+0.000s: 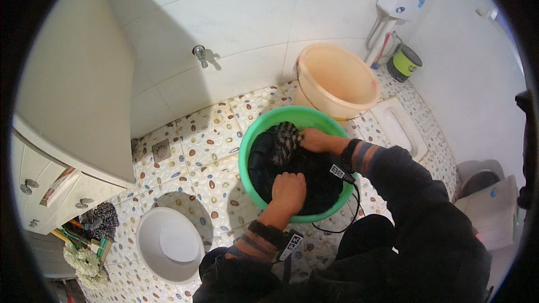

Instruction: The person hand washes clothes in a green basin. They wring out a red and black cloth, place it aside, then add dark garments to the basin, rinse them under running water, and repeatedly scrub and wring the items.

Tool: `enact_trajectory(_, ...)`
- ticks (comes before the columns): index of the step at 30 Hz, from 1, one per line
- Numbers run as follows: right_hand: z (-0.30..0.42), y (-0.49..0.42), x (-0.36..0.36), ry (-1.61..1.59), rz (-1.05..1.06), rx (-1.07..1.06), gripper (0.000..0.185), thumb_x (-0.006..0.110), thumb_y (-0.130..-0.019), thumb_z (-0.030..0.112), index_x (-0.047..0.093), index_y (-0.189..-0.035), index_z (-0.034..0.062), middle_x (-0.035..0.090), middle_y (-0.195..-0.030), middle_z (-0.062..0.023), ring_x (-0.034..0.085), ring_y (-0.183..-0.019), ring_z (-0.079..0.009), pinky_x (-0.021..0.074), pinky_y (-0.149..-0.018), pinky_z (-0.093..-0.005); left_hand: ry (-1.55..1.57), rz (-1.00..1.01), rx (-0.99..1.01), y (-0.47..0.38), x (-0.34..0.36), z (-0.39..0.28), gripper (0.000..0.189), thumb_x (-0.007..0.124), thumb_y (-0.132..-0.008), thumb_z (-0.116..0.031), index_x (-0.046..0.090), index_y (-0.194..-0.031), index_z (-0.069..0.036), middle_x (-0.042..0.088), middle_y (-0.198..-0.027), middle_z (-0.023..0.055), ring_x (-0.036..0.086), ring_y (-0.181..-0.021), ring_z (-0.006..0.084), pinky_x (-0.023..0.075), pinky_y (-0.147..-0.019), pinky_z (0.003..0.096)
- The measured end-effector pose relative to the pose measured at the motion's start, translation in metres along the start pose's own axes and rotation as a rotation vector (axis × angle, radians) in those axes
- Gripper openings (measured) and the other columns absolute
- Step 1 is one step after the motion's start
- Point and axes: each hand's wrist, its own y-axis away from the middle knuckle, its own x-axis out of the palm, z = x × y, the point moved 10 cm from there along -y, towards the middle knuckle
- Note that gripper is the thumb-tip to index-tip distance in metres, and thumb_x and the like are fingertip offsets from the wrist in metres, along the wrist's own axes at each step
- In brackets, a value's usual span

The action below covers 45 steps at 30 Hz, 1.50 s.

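Observation:
A green plastic basin (pixel 245 164) stands on the floor before me, with dark wet-looking fabric (pixel 322 193) filling its bottom. Within it lies a striped or patterned black-and-grey cloth (pixel 286 143). My right hand (pixel 316 139) reaches in from the right side and grips the edge of that patterned cloth; its fingertips are partly hidden. Nearer to me, my left hand (pixel 289 191) is curled into a fist on the dark fabric by the basin's near left wall. Its fingers are folded down into the fabric, and their tips cannot be seen.
Behind the basin stands a tall peach plastic tub (pixel 337 80). A white basin (pixel 168 248) sits at the left, near a cabinet (pixel 71 193) and white artificial flowers (pixel 84 261). A tap (pixel 201 55) juts from the wall. At the right is a squat toilet (pixel 400 128).

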Motion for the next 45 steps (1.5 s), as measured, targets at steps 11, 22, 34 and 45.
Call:
enact_trajectory(11,0.025,0.110,-0.176,-1.023,-0.475,0.170,0.025,0.047,-0.085,0.012,0.062,-0.098,-0.0026,0.062,-0.085,-0.0106,0.059,-0.073,-0.0196,0.0474,-0.064,-0.0328,0.476,-0.310,-0.085,-0.010,-0.033,0.037,0.031,0.057,-0.085,-0.022,0.059,-0.106,0.001,0.066,-0.092,0.0224,0.064,-0.090,0.0376,0.0510,-0.080,0.0462)
enact_trajectory(22,0.101,0.101,-0.115,-0.659,-0.379,-0.309,0.031,0.051,-0.074,0.002,0.064,-0.103,0.0038,0.064,-0.096,-0.0113,0.059,-0.088,-0.0206,0.0471,-0.082,-0.0332,2.389,0.029,-0.115,-0.027,-0.013,0.019,0.062,0.042,-0.092,-0.060,0.049,-0.130,-0.011,0.053,-0.128,0.0130,0.051,-0.115,0.0304,0.0466,-0.091,0.0505)
enact_trajectory(34,0.123,0.122,-0.072,-0.675,-0.448,-0.243,0.022,0.068,-0.084,0.023,0.059,-0.088,0.0030,0.056,-0.085,-0.0074,0.055,-0.081,-0.0168,0.0453,-0.076,-0.0297,2.302,-0.249,-0.144,-0.054,0.017,0.064,0.040,0.052,-0.095,-0.041,0.057,-0.117,-0.008,0.063,-0.105,0.0134,0.063,-0.095,0.0269,0.0533,-0.083,0.0390)
enact_trajectory(45,0.036,0.104,-0.054,-0.682,-0.849,0.087,0.032,0.053,-0.094,0.030,0.062,-0.087,-0.0005,0.062,-0.083,-0.0218,0.060,-0.080,-0.0407,0.0473,-0.073,-0.0424,2.280,-0.480,-0.151,-0.070,0.020,0.055,0.026,0.053,-0.095,-0.018,0.056,-0.114,0.000,0.061,-0.106,0.0121,0.062,-0.094,0.0252,0.0520,-0.081,0.0391)
